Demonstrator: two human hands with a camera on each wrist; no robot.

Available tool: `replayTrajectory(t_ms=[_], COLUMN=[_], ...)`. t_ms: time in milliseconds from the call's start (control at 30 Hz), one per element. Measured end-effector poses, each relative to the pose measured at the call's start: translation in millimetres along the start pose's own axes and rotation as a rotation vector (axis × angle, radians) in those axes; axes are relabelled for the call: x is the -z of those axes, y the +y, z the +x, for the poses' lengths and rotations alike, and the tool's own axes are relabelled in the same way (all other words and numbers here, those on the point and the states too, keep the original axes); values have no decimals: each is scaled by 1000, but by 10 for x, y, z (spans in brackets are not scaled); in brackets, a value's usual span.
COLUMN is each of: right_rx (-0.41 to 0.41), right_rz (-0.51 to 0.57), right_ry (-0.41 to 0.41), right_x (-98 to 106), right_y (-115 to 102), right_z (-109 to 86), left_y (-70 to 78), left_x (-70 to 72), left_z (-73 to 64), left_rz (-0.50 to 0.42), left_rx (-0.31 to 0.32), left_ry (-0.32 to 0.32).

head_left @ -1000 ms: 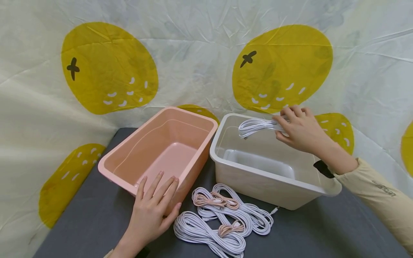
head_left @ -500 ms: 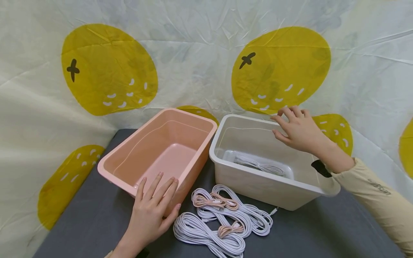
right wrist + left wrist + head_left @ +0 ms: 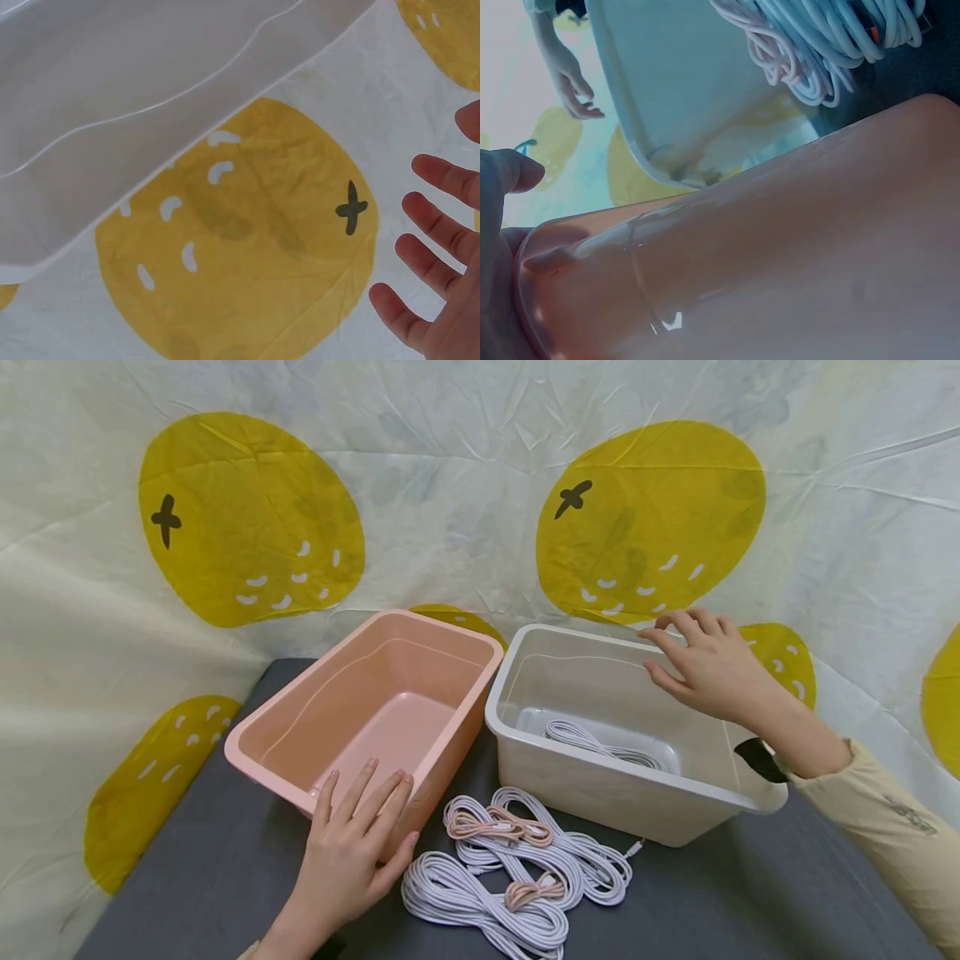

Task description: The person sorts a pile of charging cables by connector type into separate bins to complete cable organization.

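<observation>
My right hand (image 3: pixel 716 668) hovers over the right part of the beige bin (image 3: pixel 600 806), fingers spread and holding nothing; the right wrist view shows those fingers (image 3: pixel 442 225) apart. On the bin's floor lies a coiled white cable (image 3: pixel 600 747). My left hand (image 3: pixel 348 852) rests on the near rim of the pink bin (image 3: pixel 300 710), its fingers extended over the edge. In front of the bins sits a pile of bundled white cables (image 3: pixel 487 906), with a pink cable bundle (image 3: pixel 502 827) on top and a smaller pink bundle (image 3: pixel 534 891) nearer me.
Both bins stand on a dark grey table covering (image 3: pixel 187 877), their far corners close together. A pale curtain (image 3: pixel 450 527) with yellow fruit prints hangs right behind them. The pink bin's visible floor holds no cable.
My right hand has let go of the white cable, which dropped to the beige bin's floor. The hand has since drifted slightly right. My left hand stays on the pink rim.
</observation>
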State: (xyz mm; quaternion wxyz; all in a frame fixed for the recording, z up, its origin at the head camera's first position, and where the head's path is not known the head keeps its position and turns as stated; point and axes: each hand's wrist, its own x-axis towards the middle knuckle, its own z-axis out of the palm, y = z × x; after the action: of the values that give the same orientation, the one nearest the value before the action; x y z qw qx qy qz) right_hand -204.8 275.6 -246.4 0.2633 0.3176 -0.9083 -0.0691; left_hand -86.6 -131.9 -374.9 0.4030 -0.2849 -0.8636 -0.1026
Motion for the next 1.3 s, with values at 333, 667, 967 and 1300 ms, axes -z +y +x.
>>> replayTrajectory(t_ms=[333,667,967,1300], right_rx=[26,-35,-6,16], right_rz=[35,100,105,103], right_ry=[88,60,148,177], right_x=[115,286,390,481], right_y=[-88,-242,-450,-760], right_z=[-133,-308,-448,-570], left_y=[-24,-136,-127,-126], left_x=[74,100,49,49], left_z=[35,-4,-26,-31], left_rz=[-75,-37,-28,-32], left_rx=[3,78,67,67], left_ry=[1,-79,-39,-30])
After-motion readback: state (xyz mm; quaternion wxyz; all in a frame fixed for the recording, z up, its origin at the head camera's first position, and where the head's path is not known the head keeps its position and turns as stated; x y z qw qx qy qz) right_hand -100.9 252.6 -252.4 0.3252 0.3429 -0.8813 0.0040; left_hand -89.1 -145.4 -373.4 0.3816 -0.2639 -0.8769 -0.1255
